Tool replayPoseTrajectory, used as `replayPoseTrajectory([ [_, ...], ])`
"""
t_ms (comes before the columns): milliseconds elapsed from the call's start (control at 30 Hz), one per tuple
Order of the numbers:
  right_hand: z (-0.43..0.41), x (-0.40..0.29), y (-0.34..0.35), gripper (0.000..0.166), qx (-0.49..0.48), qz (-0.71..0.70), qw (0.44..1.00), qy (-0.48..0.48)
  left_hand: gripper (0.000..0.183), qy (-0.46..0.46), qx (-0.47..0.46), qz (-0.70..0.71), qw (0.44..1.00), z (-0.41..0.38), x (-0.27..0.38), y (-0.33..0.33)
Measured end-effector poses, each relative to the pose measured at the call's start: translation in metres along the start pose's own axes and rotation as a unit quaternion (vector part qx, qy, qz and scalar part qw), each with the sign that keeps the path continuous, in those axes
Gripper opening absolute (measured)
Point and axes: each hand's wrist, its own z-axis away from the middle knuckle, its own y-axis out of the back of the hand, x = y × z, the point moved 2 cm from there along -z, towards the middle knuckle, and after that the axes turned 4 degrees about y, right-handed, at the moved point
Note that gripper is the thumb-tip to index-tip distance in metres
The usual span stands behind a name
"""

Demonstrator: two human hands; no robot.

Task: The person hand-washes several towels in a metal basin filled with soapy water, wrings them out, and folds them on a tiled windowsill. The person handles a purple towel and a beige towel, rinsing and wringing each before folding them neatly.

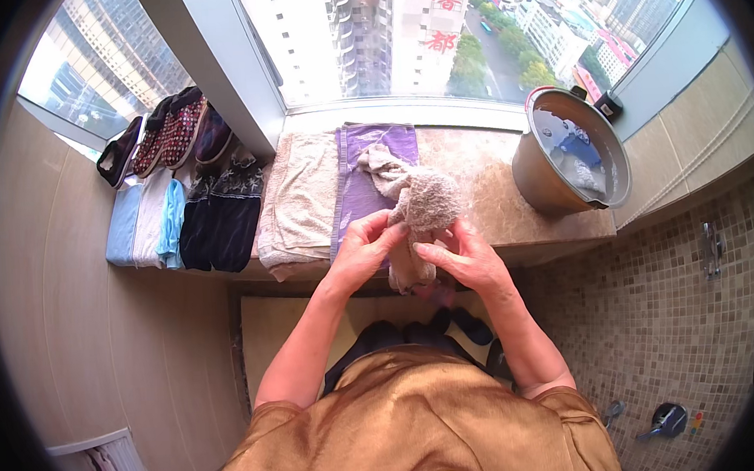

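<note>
A beige terry cloth (432,197), bunched and twisted, is between my hands in front of the window ledge. My left hand (372,242) pinches its left side between thumb and fingers. On its right side, my right hand (471,256) holds it with thumb and fingers. One end of the cloth lies over a purple towel (375,136) spread on the ledge, and the other hangs below my hands. Left of the purple towel lies a folded cream towel (301,201). A metal bucket (540,169) with water and blue and whitish cloths in it stands on the ledge at the right.
Patterned shoes (170,134), a black garment (219,221) and light blue cloths (172,224) are at the ledge's left end. The stone ledge (476,179) runs below the window. A mosaic wall with a metal fitting (711,250) stands at right; dark slippers (471,326) are on the floor.
</note>
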Motion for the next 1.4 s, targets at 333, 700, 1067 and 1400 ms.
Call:
replayPoseTrajectory([
  [333,0.024,0.02,0.003,0.07,0.084,-0.186,0.979,-0.006,0.02,-0.089,0.09,0.011,0.992,0.026,0.0,0.022],
  [700,0.051,-0.064,0.015,0.056,0.064,-0.041,0.992,0.103,0.024,-0.211,0.01,0.205,0.956,0.063,0.054,0.017],
  [1067,0.104,-0.117,0.036,0.03,0.187,-0.111,0.959,0.183,0.012,-0.313,-0.011,0.199,0.928,0.082,0.125,-0.055],
  [1400,0.159,-0.1,0.094,0.009,0.322,-0.032,0.921,0.215,0.032,-0.238,0.048,0.225,0.944,0.073,0.089,-0.059],
])
